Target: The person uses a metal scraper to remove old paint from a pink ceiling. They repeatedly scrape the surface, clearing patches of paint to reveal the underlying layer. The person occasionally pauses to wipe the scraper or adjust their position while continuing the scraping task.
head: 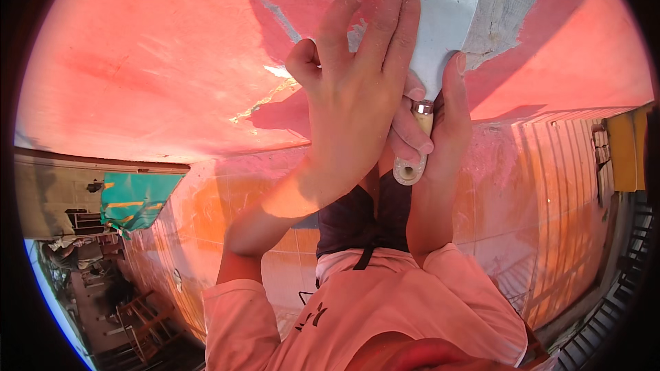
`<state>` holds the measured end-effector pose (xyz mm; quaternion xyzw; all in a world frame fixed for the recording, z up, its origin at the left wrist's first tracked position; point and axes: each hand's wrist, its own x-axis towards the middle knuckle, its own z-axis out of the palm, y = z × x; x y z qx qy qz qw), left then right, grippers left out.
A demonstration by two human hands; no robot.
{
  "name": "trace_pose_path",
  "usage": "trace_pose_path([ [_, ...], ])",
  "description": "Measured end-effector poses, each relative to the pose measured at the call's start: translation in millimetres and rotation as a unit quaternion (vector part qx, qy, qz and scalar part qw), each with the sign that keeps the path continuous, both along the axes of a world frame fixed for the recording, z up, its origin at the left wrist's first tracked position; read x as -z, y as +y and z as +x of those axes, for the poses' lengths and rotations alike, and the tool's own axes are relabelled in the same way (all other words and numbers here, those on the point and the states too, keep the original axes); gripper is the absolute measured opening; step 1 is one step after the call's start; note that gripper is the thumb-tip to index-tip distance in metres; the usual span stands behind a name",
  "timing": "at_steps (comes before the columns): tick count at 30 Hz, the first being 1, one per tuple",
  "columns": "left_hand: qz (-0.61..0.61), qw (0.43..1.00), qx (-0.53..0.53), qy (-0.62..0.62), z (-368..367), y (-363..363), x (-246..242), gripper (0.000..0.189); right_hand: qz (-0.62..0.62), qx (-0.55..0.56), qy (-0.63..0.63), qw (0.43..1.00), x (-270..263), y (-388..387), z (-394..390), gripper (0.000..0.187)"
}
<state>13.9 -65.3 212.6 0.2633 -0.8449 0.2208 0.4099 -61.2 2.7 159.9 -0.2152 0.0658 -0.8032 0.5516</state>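
A wide metal putty knife [446, 15] lies against a pink wall [154, 56], its blade over a grey patch [508, 7] where the pink paint is absent. My right hand [438, 108] grips its pale handle, with the thumb along the blade's right edge. My left hand [361, 56] is beside it, two fingers extended at the blade's left edge and the index finger and thumb bent; it does not grip the tool. Smaller grey marks and a yellowish crack show on the wall left of my left hand. The blade's front edge is cut off by the top of the view.
An orange tiled floor [206, 206] extends below the wall. A green sheet [139, 198] hangs at the left, above wooden furniture [147, 324]. Metal bars [603, 314] run along the lower right, near a yellow-orange panel [626, 149].
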Motion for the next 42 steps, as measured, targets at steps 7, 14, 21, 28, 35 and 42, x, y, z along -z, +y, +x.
trace_pose_path([
  [7, -0.006, 1.000, -0.005, 0.017, -4.4, 2.4, 9.6, 0.059, 0.057, 0.039, 0.013, 0.998, -20.2, 5.1, 0.8, 0.055],
  [14, -0.052, 0.998, -0.004, 0.042, -9.3, -11.0, -3.3, 0.060, 0.119, 0.091, 0.046, 0.988, -53.7, -0.7, 7.4, 0.055],
  [21, -0.042, 0.998, -0.008, 0.039, -5.4, -5.1, -9.2, 0.062, 0.090, 0.080, 0.083, 0.989, -53.3, 2.6, 6.7, 0.054],
  [28, -0.049, 0.998, 0.005, 0.049, -6.6, -5.5, -43.4, 0.061, 0.026, 0.018, 0.064, 0.997, -83.5, 2.6, -2.1, 0.053],
  [35, -0.063, 0.996, 0.016, 0.067, -17.8, -6.2, -46.8, 0.060, 0.028, 0.083, 0.089, 0.992, -83.9, 6.8, -0.9, 0.049],
  [42, -0.068, 0.996, 0.038, 0.034, -9.4, -8.6, -72.0, 0.065, -0.002, 0.102, 0.140, 0.985, -110.1, 2.6, -11.9, 0.041],
])
